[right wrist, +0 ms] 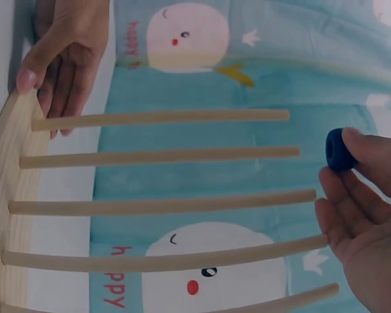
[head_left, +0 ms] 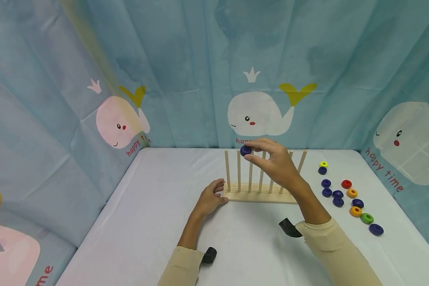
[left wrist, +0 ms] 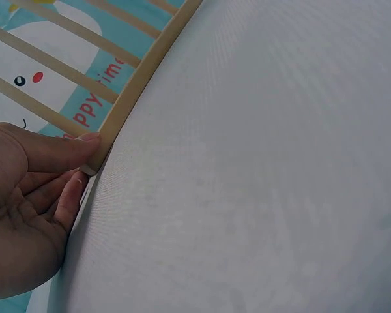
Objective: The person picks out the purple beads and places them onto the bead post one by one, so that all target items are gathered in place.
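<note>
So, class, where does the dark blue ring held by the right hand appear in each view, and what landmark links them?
Head: dark blue ring near the centre.
Left wrist: not in it.
Right wrist: toward the right edge, at the fingertips of the right hand.
Shared landmark: left hand gripping the end of the wooden peg rack.

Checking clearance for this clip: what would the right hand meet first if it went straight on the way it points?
Probably the second peg from the left, near its top, just beyond the blue ring that the right hand holds; depth is unclear.
</note>
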{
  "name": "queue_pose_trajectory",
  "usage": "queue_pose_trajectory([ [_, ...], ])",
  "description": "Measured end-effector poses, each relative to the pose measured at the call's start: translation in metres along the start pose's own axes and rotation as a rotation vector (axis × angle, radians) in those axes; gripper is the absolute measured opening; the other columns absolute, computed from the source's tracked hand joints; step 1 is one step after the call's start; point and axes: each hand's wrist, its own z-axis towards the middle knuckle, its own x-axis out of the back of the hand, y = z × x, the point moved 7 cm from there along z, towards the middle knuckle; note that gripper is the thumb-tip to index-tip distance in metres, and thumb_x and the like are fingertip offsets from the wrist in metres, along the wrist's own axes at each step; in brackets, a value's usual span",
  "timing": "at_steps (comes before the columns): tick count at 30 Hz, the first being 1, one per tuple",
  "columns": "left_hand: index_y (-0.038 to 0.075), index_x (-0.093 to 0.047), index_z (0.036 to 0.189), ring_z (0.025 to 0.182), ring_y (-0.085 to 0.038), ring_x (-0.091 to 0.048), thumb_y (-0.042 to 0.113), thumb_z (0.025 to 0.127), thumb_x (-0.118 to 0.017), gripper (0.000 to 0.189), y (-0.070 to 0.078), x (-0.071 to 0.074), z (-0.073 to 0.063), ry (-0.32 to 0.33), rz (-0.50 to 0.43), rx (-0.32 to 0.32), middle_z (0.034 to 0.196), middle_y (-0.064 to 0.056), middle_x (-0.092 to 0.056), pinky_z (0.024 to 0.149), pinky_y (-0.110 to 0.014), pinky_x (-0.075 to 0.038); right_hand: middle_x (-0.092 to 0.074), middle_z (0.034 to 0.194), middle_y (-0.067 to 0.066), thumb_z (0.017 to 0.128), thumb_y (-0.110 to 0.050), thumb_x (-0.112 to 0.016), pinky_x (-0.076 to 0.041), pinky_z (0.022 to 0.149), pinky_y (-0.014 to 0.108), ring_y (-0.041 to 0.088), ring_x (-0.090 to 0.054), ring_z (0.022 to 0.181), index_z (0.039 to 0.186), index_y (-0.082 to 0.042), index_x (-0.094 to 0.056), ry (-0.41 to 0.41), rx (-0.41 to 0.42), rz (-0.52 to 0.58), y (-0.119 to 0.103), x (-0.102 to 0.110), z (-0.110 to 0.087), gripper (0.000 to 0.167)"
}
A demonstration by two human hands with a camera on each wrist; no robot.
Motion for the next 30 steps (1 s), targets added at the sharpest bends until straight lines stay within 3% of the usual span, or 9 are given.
queue_pose_trajectory([
  [7,0.007,-0.048,0.157,0.143,-0.032,-0.054,-0.005,0.088,-0.079,0.077,0.002,0.0,-0.002,-0.001,-0.008,0.007,0.155,-0.014,-0.056,0.119,-0.045,-0.049,-0.075,0.126,0.004,0.093,-0.008,-0.082,-0.053,0.1,0.025,0.021,-0.067,0.119,0.129,-0.01,-0.076,0.02,0.008,0.003,0.0,-0.007,0.005,0.036],
  [14,0.004,-0.047,0.157,0.143,-0.035,-0.053,-0.005,0.088,-0.079,0.076,0.004,0.0,-0.002,-0.003,-0.01,-0.021,0.155,-0.017,-0.055,0.12,-0.048,-0.048,-0.076,0.126,0.007,0.092,-0.008,-0.083,-0.058,0.09,0.04,0.023,-0.069,0.11,0.128,-0.004,-0.076,0.023,0.019,-0.005,-0.003,-0.015,0.013,0.037],
  [18,0.004,-0.048,0.157,0.143,-0.035,-0.054,-0.004,0.089,-0.079,0.075,0.006,-0.001,-0.002,-0.005,-0.005,-0.026,0.154,-0.017,-0.056,0.119,-0.047,-0.049,-0.076,0.125,0.007,0.093,-0.011,-0.083,-0.057,0.091,0.045,0.023,-0.071,0.113,0.127,-0.006,-0.076,0.021,0.004,-0.024,-0.003,-0.018,0.017,0.035],
  [24,0.005,-0.048,0.157,0.141,-0.034,-0.056,-0.002,0.089,-0.08,0.075,0.007,-0.002,-0.001,0.006,0.013,-0.02,0.153,-0.016,-0.057,0.119,-0.048,-0.049,-0.075,0.125,0.006,0.095,-0.014,-0.082,-0.06,0.089,0.038,0.022,-0.071,0.116,0.127,-0.008,-0.077,-0.006,-0.012,-0.041,-0.001,-0.025,0.022,0.033],
  [30,0.006,-0.047,0.158,0.143,-0.034,-0.055,-0.002,0.089,-0.08,0.077,0.002,0.0,0.001,-0.001,0.004,-0.012,0.154,-0.015,-0.057,0.12,-0.048,-0.048,-0.076,0.124,0.007,0.096,-0.012,-0.08,-0.062,0.097,0.042,0.022,-0.071,0.116,0.126,-0.005,-0.076,-0.038,0.001,-0.022,-0.001,-0.037,0.027,0.031],
])
